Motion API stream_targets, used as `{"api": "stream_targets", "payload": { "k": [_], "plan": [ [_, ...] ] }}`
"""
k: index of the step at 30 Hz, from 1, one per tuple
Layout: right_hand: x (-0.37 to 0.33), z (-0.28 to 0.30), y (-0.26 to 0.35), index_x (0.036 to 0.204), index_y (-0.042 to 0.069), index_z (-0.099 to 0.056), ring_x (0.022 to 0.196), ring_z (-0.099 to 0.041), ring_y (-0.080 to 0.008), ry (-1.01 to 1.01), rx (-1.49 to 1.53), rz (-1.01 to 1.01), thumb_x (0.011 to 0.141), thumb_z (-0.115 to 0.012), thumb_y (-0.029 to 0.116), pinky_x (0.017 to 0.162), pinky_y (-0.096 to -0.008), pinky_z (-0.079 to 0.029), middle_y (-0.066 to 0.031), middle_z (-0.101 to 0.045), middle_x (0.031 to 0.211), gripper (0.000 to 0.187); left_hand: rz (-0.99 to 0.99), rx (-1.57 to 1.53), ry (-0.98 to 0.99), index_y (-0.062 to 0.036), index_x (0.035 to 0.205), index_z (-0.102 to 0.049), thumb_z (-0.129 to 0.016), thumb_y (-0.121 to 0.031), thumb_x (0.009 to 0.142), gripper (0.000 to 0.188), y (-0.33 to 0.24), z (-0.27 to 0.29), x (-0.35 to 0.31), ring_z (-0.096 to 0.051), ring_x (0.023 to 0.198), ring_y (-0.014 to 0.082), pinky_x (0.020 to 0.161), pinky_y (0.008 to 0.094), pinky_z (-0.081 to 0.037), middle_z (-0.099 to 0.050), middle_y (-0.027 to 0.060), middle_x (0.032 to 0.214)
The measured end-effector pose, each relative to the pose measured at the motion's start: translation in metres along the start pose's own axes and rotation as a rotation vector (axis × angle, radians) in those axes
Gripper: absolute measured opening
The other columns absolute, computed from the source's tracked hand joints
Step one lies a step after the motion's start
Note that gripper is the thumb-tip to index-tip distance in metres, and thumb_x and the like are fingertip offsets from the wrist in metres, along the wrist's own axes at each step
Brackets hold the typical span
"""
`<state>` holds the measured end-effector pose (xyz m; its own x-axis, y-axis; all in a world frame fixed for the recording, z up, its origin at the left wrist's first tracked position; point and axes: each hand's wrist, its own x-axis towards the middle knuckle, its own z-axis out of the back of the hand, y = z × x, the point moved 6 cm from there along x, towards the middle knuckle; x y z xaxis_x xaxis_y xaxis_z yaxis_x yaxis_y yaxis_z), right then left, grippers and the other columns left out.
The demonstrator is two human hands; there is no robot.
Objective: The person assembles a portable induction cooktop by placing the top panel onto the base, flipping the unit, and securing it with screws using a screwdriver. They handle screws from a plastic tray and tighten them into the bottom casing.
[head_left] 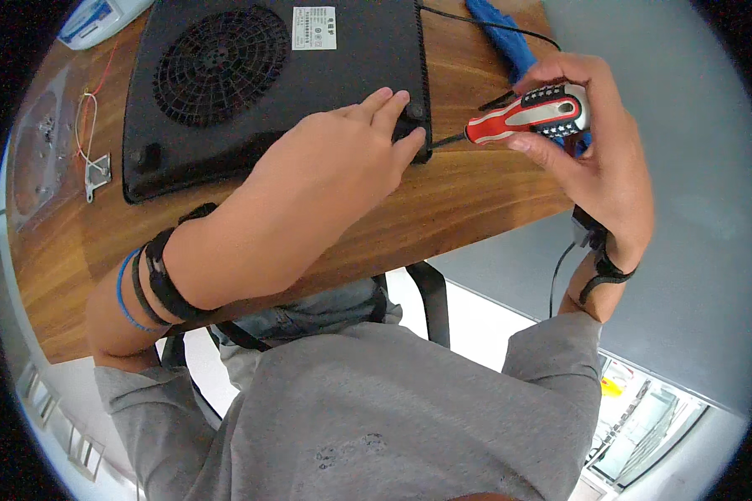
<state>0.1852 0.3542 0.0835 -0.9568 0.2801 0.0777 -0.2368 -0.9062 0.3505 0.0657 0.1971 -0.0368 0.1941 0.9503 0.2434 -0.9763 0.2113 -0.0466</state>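
A black appliance (217, 154), probably an induction cooker, lies underside up on the wooden table, showing a round fan grille (221, 65) and a white label (313, 28). My left hand (334, 154) rests on its near right corner, fingers stretched out. In my right hand (606, 146) is a screwdriver (526, 117) with a red, white and black star-patterned handle. It is held roughly level, its dark shaft pointing left at the appliance's right side near my left fingertips. Whether the tip touches the casing or a screw is hidden.
Left of the appliance lie a small metal bracket (98, 173) with thin wires and a clear plastic tray (38, 167) holding small parts. A white device (100, 21) stands at the far left. Behind my right hand are a blue item (505, 37) and a black cable (476, 18).
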Motion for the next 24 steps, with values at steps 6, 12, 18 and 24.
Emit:
{"api": "stream_targets", "payload": {
  "k": [6,12,18,24],
  "plan": [
    [-0.01,-0.008,-0.017,0.135,0.001,-0.057,0.112,-0.077,-0.0263,-0.078,0.193,0.193,0.085,-0.096,0.006,0.097,-0.0357,-0.062,-0.0173,-0.073,0.123,0.064,-0.018,-0.082,0.033,-0.0066,0.153,-0.06,-0.063,-0.009,0.097,0.056,0.008,0.01,0.003,-0.066,0.139,0.034,0.1,0.0405,-0.064,-0.06,0.0206,0.157],
    [-0.007,-0.017,-0.031,0.137,-0.001,-0.053,0.111,-0.076,-0.0296,-0.264,0.316,0.319,0.092,-0.085,-0.002,0.095,-0.0391,-0.063,-0.023,-0.072,0.121,0.055,0.076,-0.164,0.057,-0.0063,0.138,-0.068,-0.072,-0.012,0.093,0.045,0.015,0.015,0.03,-0.071,0.111,0.0319,0.089,0.0416,-0.064,-0.067,0.011,0.126],
    [-0.005,0.007,-0.048,0.134,-0.003,-0.054,0.105,-0.076,-0.031,-0.528,0.386,0.372,0.096,-0.074,-0.007,0.094,-0.0405,-0.063,-0.0248,-0.072,0.116,0.043,0.039,-0.186,-0.059,-0.0043,0.112,-0.072,-0.076,-0.012,0.092,0.022,0.027,0.008,0.052,-0.07,0.102,0.0332,0.086,0.0439,-0.063,-0.064,0.0102,0.108],
    [0.025,-0.007,-0.048,0.12,0.005,-0.066,0.082,-0.078,-0.023,-0.242,0.093,0.281,0.085,-0.089,0.009,0.073,-0.0326,-0.061,-0.0107,-0.077,0.11,0.042,0.104,-0.184,-0.057,-0.004,0.11,-0.07,-0.078,-0.012,0.091,0.021,0.027,0.005,0.053,-0.07,0.104,0.0349,0.083,0.0452,-0.061,-0.064,0.0117,0.105]
  ]
}}
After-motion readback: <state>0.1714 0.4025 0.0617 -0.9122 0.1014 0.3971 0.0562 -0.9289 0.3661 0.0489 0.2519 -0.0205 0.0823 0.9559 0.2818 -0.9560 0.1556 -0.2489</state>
